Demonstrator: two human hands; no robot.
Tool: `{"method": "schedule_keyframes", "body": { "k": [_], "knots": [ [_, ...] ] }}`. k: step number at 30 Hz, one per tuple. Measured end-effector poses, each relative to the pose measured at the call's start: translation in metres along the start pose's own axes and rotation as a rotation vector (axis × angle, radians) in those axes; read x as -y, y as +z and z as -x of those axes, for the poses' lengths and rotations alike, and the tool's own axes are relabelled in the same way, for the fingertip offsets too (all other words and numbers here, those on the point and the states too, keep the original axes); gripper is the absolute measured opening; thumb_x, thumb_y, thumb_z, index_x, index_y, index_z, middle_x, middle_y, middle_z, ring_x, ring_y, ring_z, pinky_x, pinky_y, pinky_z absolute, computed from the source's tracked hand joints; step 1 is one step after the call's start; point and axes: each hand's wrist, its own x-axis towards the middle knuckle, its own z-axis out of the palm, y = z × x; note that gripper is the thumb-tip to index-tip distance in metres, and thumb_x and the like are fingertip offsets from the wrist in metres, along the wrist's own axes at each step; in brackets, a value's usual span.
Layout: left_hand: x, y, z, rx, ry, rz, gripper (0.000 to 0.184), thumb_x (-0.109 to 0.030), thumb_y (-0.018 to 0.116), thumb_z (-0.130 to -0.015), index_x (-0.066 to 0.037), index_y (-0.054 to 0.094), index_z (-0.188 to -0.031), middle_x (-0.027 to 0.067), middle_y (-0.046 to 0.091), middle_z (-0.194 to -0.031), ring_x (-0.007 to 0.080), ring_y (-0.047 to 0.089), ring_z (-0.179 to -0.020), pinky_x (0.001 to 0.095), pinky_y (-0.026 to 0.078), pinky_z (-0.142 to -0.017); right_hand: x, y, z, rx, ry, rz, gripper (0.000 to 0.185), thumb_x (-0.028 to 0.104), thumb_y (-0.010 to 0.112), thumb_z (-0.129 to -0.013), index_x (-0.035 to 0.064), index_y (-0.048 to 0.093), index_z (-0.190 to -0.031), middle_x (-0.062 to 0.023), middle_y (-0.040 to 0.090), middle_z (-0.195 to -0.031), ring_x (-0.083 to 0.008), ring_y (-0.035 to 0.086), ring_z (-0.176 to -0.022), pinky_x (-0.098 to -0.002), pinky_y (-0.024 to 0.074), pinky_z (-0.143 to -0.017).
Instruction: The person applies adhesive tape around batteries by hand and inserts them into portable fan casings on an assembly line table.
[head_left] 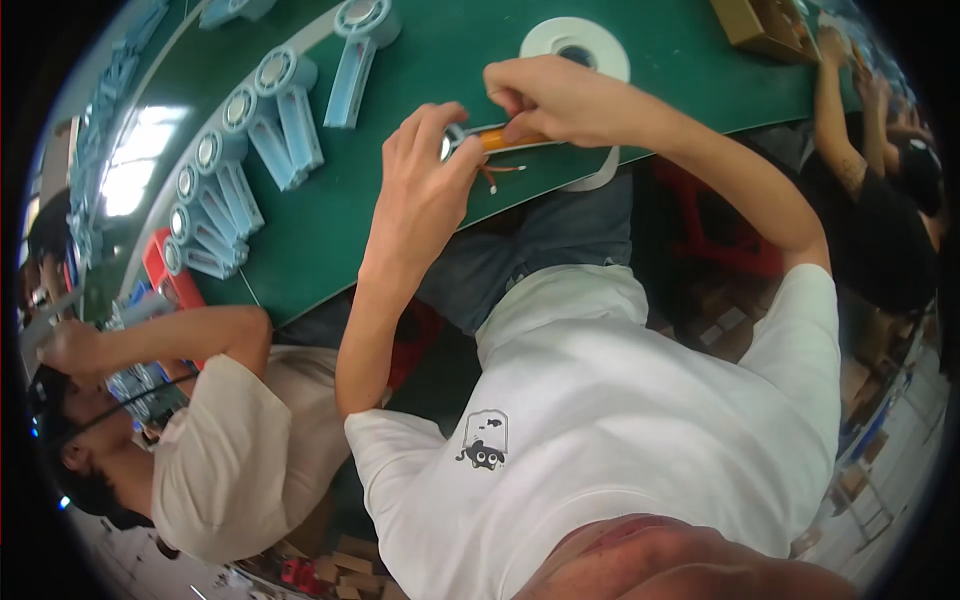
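Near the table's front edge, my left hand (425, 165) is closed round the end of a small part with an orange cylinder (492, 139) and a pale casing. My right hand (560, 100) pinches the other end of this part, its thumb on the orange surface. Thin wires with white connectors (492, 188) hang below the part. Behind my right hand lies a white roll (606, 55), partly covered by the hand. A white strip (598, 178) hangs at the table edge below my right wrist.
Several light-blue handheld pieces with round heads (281, 72) lie on the green table (440, 55) to the left. A cardboard box (752, 30) sits at the upper right. One co-worker (240, 430) is at the left, another (870, 190) at the right. A red stool (715, 225) stands below the table.
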Motion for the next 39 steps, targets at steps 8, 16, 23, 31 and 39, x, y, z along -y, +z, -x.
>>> {"method": "schedule_keyframes", "body": {
  "k": [8,16,23,31,39],
  "knots": [
    [0.013,-0.041,-0.091,-0.057,0.019,0.188,0.029,-0.001,0.078,-0.084,-0.007,0.065,-0.109,0.0106,0.062,-0.126,0.0266,0.064,-0.101,0.036,0.052,-0.083,-0.096,-0.098,0.024,-0.866,-0.383,-0.049,0.037,0.02,0.081,-0.086,-0.0008,0.067,-0.113,-0.018,0.072,-0.102,-0.0307,0.071,-0.096,-0.0386,0.0551,-0.089],
    [0.222,0.028,-0.277,-0.186,0.033,-0.204,0.054,-0.02,0.076,-0.091,-0.005,0.055,-0.138,0.0276,0.055,-0.135,0.0403,0.057,-0.124,0.0425,0.047,-0.103,-0.185,-0.173,0.0,-0.752,-0.026,0.409,0.036,0.022,0.08,-0.085,-0.0033,0.073,-0.109,-0.0197,0.073,-0.097,-0.0323,0.071,-0.092,-0.0385,0.0566,-0.088],
    [0.071,0.003,-0.234,-0.004,0.238,0.086,0.053,-0.019,0.077,-0.091,-0.005,0.058,-0.138,0.0183,0.062,-0.137,0.0348,0.051,-0.138,0.0446,0.041,-0.114,-0.147,-0.138,0.075,-0.807,-0.096,-0.131,0.035,0.02,0.081,-0.087,-0.0014,0.073,-0.115,-0.0141,0.075,-0.09,-0.0211,0.073,-0.083,-0.0321,0.0577,-0.077],
    [-0.009,0.038,-0.109,0.318,0.375,-0.055,0.049,-0.012,0.08,-0.083,-0.014,0.065,-0.129,0.0069,0.068,-0.123,0.0275,0.058,-0.128,0.0548,0.033,-0.118,-0.145,-0.081,0.094,-1.0,-0.183,-0.208,0.034,0.015,0.079,-0.09,-0.0019,0.066,-0.116,-0.013,0.073,-0.089,-0.0192,0.073,-0.08,-0.0279,0.0566,-0.074],
    [0.003,0.036,-0.053,-0.184,0.279,0.067,0.063,-0.007,0.087,-0.074,-0.009,0.059,-0.13,0.0066,0.07,-0.119,0.0289,0.067,-0.11,0.0594,0.026,-0.12,-0.127,-0.045,0.086,-0.791,-0.221,-0.674,0.032,0.013,0.079,-0.091,0.0027,0.06,-0.115,-0.0158,0.071,-0.115,-0.0265,0.071,-0.11,-0.0356,0.0575,-0.093]
  ]
}}
